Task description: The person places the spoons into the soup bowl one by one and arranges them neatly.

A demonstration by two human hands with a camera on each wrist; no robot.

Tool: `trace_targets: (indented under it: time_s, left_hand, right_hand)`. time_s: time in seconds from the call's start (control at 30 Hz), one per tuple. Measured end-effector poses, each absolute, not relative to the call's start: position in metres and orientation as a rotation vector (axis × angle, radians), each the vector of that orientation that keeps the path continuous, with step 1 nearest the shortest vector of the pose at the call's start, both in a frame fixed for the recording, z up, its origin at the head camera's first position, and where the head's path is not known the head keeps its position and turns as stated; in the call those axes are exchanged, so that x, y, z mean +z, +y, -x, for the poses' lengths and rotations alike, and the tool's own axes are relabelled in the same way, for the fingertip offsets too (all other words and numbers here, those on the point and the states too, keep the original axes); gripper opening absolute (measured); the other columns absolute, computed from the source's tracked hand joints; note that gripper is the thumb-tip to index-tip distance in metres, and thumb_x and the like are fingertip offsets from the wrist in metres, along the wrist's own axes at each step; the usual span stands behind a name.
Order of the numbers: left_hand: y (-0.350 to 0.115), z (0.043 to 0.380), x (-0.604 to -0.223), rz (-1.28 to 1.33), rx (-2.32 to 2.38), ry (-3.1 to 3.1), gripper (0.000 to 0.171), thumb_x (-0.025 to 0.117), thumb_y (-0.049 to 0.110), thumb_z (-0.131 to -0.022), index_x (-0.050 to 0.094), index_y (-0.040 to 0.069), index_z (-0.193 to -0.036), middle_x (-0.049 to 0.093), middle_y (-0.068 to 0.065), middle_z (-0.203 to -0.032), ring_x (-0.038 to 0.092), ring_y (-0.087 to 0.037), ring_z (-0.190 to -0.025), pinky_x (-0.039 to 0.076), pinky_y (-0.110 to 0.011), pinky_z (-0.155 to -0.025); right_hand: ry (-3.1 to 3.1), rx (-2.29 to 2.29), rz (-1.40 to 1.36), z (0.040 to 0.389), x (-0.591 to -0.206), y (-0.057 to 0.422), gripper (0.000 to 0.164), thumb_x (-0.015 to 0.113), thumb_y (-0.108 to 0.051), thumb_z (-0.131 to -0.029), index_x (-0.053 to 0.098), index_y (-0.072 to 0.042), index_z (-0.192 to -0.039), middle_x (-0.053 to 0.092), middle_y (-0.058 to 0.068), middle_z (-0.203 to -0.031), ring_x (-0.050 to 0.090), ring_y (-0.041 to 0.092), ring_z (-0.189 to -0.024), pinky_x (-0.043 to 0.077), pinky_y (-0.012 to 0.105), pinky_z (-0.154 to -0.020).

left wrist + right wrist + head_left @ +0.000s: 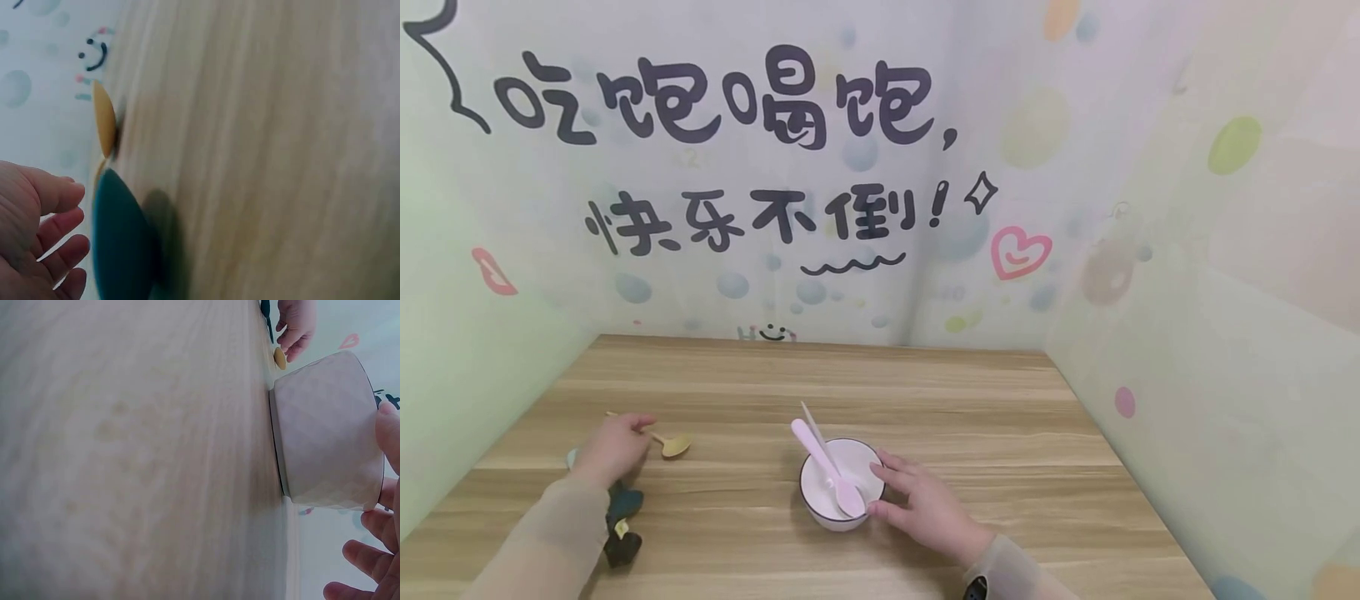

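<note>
A yellow spoon point(675, 447) lies at the left of the table. Over its handle reaches my left hand point(616, 450), its fingers loosely bent. In the left wrist view, a gap shows between the left hand's fingers point(65, 253) and the spoon's handle. A teal, spoon-like piece point(625, 502) lies just below that hand. Near the middle stands a white bowl point(829, 522) with a dark rim. A pink spoon point(808, 437) and a thin pale utensil point(811, 418) lean in it. My right hand point(921, 504) holds the bowl's right rim, thumb and forefinger at the edge, other fingers spread.
A black object point(622, 550) with a small yellow mark is beside the left sleeve. A light teal tip point(572, 457) shows left of the left wrist. Printed curtain-like walls point(880, 292) stand behind and on both sides of the wooden table point(985, 400).
</note>
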State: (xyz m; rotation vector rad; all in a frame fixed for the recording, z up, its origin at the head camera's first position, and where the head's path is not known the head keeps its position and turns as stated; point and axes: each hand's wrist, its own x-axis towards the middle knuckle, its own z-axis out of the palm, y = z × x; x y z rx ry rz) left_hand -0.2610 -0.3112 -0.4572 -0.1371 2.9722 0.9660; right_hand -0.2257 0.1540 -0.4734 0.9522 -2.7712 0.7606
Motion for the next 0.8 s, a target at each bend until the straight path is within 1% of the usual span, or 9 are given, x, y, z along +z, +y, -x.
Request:
trace_targets:
  time_s: [0.03,0.1,0.2,0.27,0.43,0.53,0.63,0.8]
  left_hand:
    - [-0.312,0.262,-0.458,0.134,0.930,2.990,0.043,0.050,0.009,-0.090,0.050,-0.008,-0.130,0.053,-0.034,-0.119,0.055,-0.032,-0.084,0.045,-0.045,-0.067]
    - [-0.313,0.264,-0.461,0.122,0.841,3.030,0.041,0.054,0.010,-0.089,0.054,-0.005,-0.128,0.053,-0.034,-0.118,0.054,-0.038,-0.086,0.044,-0.049,-0.068]
    - [-0.313,0.266,-0.465,0.092,0.716,3.098,0.036,0.059,0.014,-0.087,0.061,0.001,-0.121,0.051,-0.035,-0.122,0.046,-0.052,-0.100,0.039,-0.060,-0.075]
    - [-0.312,0.267,-0.467,0.067,0.657,3.140,0.031,0.062,0.017,-0.087,0.066,0.004,-0.115,0.051,-0.034,-0.120,0.041,-0.057,-0.105,0.035,-0.067,-0.078]
    - [-0.309,0.269,-0.471,0.021,0.592,3.210,0.021,0.066,0.020,-0.086,0.071,0.007,-0.102,0.055,-0.030,-0.111,0.045,-0.055,-0.100,0.032,-0.066,-0.080]
    - [-0.306,0.270,-0.472,0.014,0.553,3.219,0.022,0.067,0.022,-0.087,0.071,0.007,-0.102,0.058,-0.029,-0.110,0.047,-0.053,-0.100,0.034,-0.065,-0.079]
    - [-0.302,0.272,-0.472,0.026,0.521,3.202,0.026,0.067,0.027,-0.088,0.071,0.009,-0.106,0.059,-0.028,-0.113,0.048,-0.055,-0.102,0.035,-0.067,-0.078]
    - [-0.290,0.277,-0.472,0.023,0.569,3.167,0.023,0.068,0.027,-0.087,0.072,0.011,-0.103,0.064,-0.024,-0.112,0.050,-0.052,-0.104,0.027,-0.069,-0.083]
  right_hand:
    - [-2.771,0.757,-0.953,0.226,-0.473,0.154,0.066,0.055,-0.060,-0.088,0.058,-0.011,-0.134,0.046,-0.001,-0.146,0.045,0.026,-0.131,0.037,0.046,-0.104]
    - [-2.771,0.754,-0.957,0.226,-0.473,0.154,0.067,0.055,-0.060,-0.088,0.058,-0.011,-0.134,0.046,0.000,-0.146,0.045,0.025,-0.131,0.037,0.046,-0.104]
    - [-2.771,0.754,-0.962,0.226,-0.473,0.154,0.067,0.055,-0.060,-0.088,0.058,-0.011,-0.134,0.046,0.001,-0.146,0.045,0.025,-0.131,0.037,0.046,-0.104]
    - [-2.771,0.755,-0.962,0.226,-0.472,0.154,0.067,0.055,-0.060,-0.088,0.057,-0.011,-0.134,0.046,0.002,-0.146,0.045,0.025,-0.131,0.037,0.046,-0.104]
    - [-2.776,0.764,-0.956,0.225,-0.471,0.153,0.066,0.056,-0.058,-0.088,0.057,-0.010,-0.134,0.045,0.002,-0.146,0.045,0.026,-0.131,0.037,0.046,-0.104]
    - [-2.774,0.772,-0.957,0.225,-0.470,0.153,0.066,0.057,-0.058,-0.088,0.057,-0.010,-0.134,0.045,0.002,-0.146,0.045,0.026,-0.131,0.037,0.046,-0.104]
    - [-2.773,0.772,-0.958,0.225,-0.469,0.153,0.066,0.057,-0.057,-0.088,0.057,-0.009,-0.134,0.045,0.002,-0.146,0.045,0.026,-0.131,0.037,0.045,-0.104]
    - [-2.770,0.768,-0.959,0.225,-0.470,0.153,0.067,0.057,-0.058,-0.088,0.058,-0.009,-0.133,0.046,0.003,-0.146,0.045,0.026,-0.131,0.037,0.046,-0.104]
